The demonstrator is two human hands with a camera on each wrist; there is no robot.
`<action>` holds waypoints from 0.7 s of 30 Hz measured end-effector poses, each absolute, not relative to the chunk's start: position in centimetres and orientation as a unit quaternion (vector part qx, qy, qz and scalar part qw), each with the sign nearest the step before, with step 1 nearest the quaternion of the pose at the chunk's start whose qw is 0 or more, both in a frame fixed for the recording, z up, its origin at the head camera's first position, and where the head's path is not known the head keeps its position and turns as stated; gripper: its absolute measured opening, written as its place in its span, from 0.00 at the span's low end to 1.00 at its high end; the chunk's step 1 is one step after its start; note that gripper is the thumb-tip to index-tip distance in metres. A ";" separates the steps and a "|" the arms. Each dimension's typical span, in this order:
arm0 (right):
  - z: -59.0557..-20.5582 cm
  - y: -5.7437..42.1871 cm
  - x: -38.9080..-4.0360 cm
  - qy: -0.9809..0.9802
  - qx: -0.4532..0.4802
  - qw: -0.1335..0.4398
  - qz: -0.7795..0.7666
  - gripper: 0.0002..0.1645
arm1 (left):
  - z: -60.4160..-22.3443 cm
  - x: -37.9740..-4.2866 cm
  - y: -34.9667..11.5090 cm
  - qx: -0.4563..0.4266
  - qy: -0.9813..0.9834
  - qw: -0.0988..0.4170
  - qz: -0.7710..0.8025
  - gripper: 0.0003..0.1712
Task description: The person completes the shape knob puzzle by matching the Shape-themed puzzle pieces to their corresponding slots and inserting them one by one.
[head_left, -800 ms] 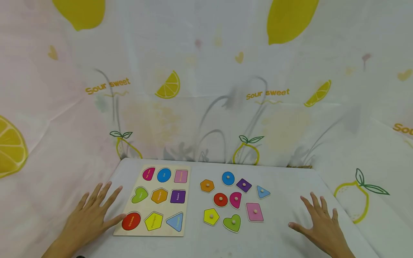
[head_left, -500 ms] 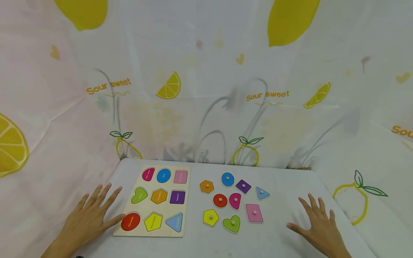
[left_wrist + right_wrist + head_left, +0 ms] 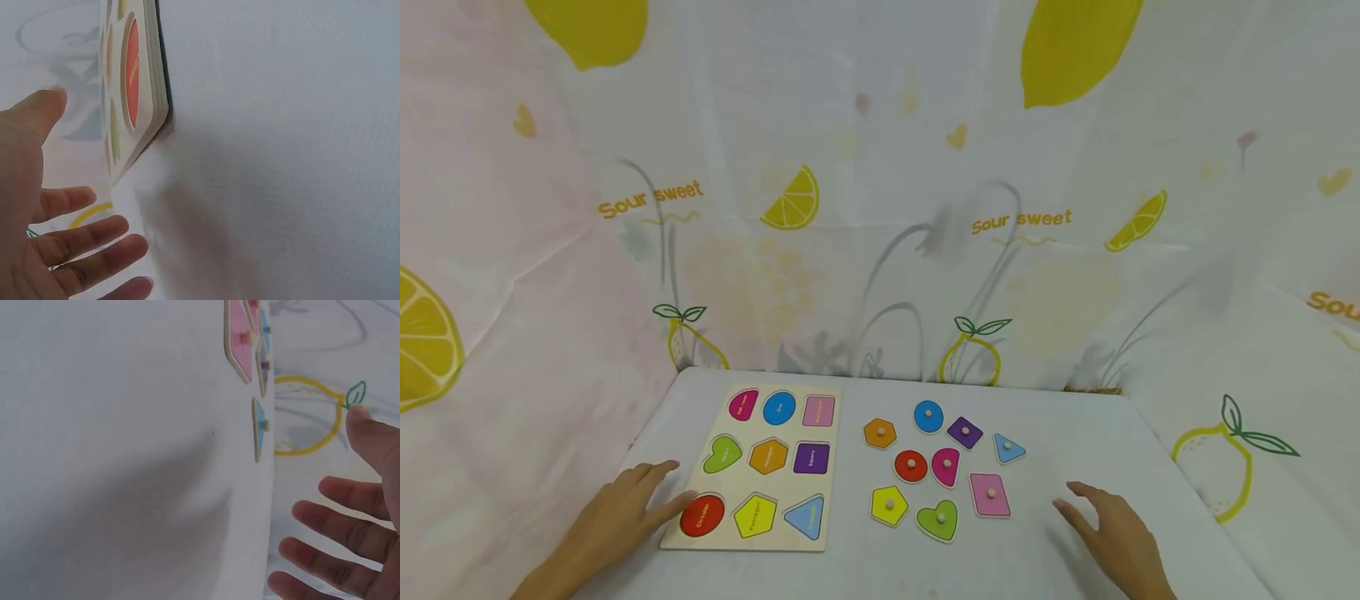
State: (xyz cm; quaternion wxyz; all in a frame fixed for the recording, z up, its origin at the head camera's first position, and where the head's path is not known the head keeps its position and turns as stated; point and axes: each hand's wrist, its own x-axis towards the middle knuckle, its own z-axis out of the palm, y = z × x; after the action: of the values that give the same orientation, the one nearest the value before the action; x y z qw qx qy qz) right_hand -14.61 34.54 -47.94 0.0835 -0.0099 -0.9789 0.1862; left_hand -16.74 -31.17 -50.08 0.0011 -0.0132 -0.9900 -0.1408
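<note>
A wooden shape-puzzle board (image 3: 801, 540) lies on the left of the table, with coloured, labelled spots for shapes. Close beside its left edge is my left hand (image 3: 617, 517), its thumb near the red circle spot (image 3: 132, 75); it holds nothing. Several knobbed puzzle pieces lie loose right of the board, among them a pink rectangle (image 3: 985, 504), a light blue triangle (image 3: 1011, 454), a green heart (image 3: 931, 528) and a yellow pentagon (image 3: 883, 517). My right hand (image 3: 1116, 537) is to the right of the pink rectangle, fingers relaxed and apart from the thumb, holding nothing.
More knobbed pieces lie in the loose group, including a red circle (image 3: 905, 475), an orange hexagon (image 3: 872, 437) and a blue oval (image 3: 927, 427). A white cloth covers the table (image 3: 865, 575). Behind it hangs a lemon-print curtain (image 3: 865, 292).
Both hands have turned from fingers spread and pointing forward to more sideways, with fingers drawn closer together. The right hand has shifted a little left. Board and pieces stay put.
</note>
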 end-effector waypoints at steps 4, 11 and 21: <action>-48.3 33.7 -14.9 -0.975 -0.017 0.090 0.201 0.28 | -50.6 -16.9 -31.1 0.010 -0.983 -0.052 -0.174 0.59; -49.0 32.5 -15.4 -0.974 -0.027 0.071 0.213 0.22 | -51.5 -16.8 -30.5 0.009 -0.975 -0.045 -0.218 0.61; -50.1 31.4 -15.9 -0.969 -0.016 0.069 0.238 0.17 | -52.2 -16.3 -30.3 -0.002 -0.969 -0.032 -0.244 0.69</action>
State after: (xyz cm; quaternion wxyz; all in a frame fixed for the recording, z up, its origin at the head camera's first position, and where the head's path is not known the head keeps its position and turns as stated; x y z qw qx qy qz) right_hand -15.88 31.45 -50.07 0.0694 -0.0156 -0.9686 0.2384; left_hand -16.29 -30.29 -52.22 -0.0323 -0.0022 -0.9693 -0.2437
